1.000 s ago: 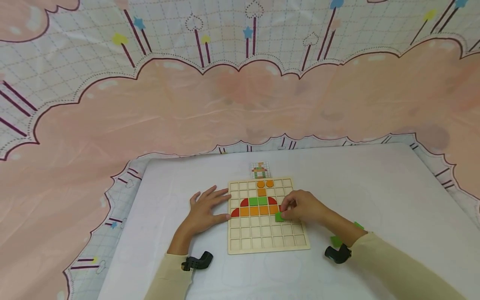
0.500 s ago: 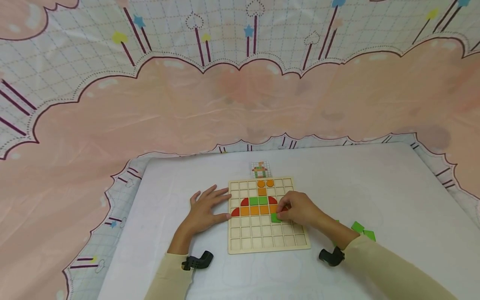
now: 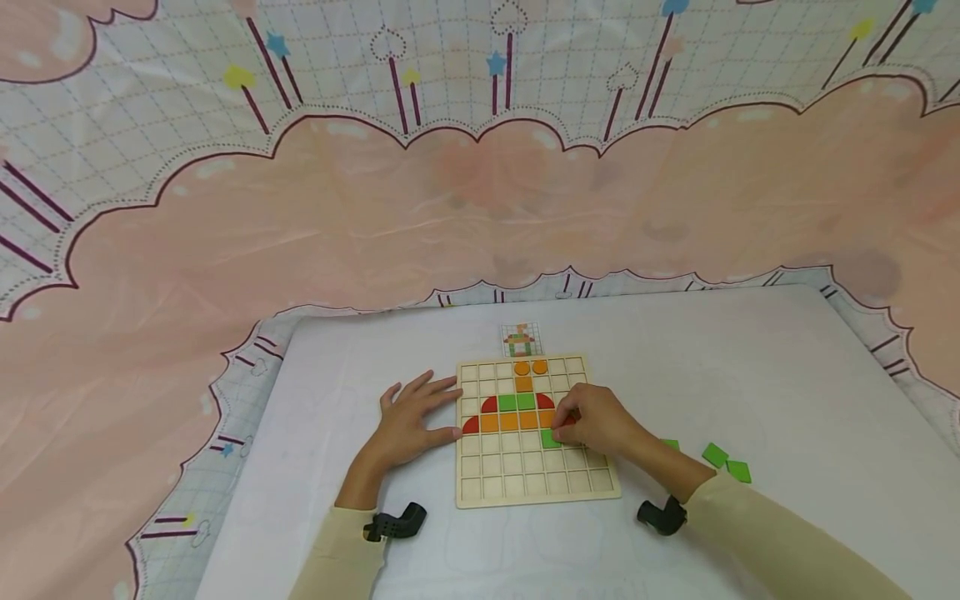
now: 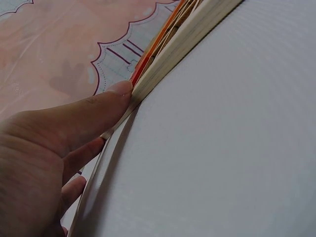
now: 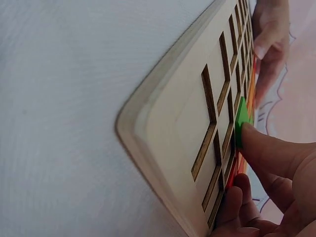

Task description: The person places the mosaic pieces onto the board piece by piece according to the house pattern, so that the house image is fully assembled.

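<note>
A wooden grid board (image 3: 513,487) lies on the white table. My right hand (image 3: 600,423) pinches a green square tile (image 3: 550,438) at a cell just below the row of orange squares (image 3: 508,422). In the right wrist view the thumb presses the tile (image 5: 241,121), which sits tilted, partly above the grid. With straight, spread fingers, my left hand (image 3: 408,421) touches the board's left edge; its thumb (image 4: 111,106) meets the rim in the left wrist view. Red quarter-round pieces (image 3: 470,425), green squares (image 3: 517,402) and orange discs (image 3: 530,367) fill other cells.
Behind the board lies a small pattern card (image 3: 521,340) with a coloured grid picture. Loose green tiles (image 3: 715,454) lie right of the board, one partly hidden by the right forearm. A patterned cloth (image 3: 480,208) hangs behind the table.
My right hand has shifted slightly left with the green tile, to a cell under the orange row's right part. The loose green tiles show more from behind the forearm. My left hand stays put.
</note>
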{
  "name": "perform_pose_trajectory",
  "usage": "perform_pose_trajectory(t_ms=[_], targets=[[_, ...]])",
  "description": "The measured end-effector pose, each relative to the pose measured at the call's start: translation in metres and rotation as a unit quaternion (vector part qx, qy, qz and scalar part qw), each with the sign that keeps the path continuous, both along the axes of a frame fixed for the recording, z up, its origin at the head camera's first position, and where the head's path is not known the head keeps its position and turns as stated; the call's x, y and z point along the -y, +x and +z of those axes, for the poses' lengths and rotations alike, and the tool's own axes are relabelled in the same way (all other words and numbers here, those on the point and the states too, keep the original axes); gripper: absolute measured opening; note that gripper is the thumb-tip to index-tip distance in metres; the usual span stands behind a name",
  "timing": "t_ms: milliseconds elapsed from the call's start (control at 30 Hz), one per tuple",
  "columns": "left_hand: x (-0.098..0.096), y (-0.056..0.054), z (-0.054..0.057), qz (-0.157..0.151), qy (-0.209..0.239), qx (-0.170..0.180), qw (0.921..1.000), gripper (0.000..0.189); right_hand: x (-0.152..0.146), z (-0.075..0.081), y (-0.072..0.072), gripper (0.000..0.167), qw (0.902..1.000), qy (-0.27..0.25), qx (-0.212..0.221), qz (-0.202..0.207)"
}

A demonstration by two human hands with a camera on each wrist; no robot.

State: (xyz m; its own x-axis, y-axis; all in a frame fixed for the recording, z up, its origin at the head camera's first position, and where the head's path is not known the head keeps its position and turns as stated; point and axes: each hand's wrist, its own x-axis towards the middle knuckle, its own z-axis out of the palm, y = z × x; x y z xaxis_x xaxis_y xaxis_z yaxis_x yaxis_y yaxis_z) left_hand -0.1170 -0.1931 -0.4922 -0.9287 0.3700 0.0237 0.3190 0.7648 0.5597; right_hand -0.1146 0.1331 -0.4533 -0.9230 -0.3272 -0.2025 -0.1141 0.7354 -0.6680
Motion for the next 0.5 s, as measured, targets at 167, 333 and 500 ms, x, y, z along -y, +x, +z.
perform_pose_trajectory(t_ms=[167, 333, 500], targets=[[0.0005, -0.0004, -0.001, -0.001, 0.0, 0.0, 1.0, 0.065, 0.0013, -0.0032, 0.0004, 0.018, 0.9999, 0.01, -0.013, -0.004], [0.0006, -0.0005, -0.0014, -0.001, -0.001, -0.003, 1.0, 0.065, 0.0014, -0.0035, 0.0012, 0.02, 0.9996, 0.018, -0.022, -0.004], [0.0001, -0.0002, -0.0011, -0.001, -0.003, -0.007, 1.0, 0.065, -0.0033, -0.0022, 0.0012, 0.02, 0.9994, 0.029, -0.019, -0.004]])
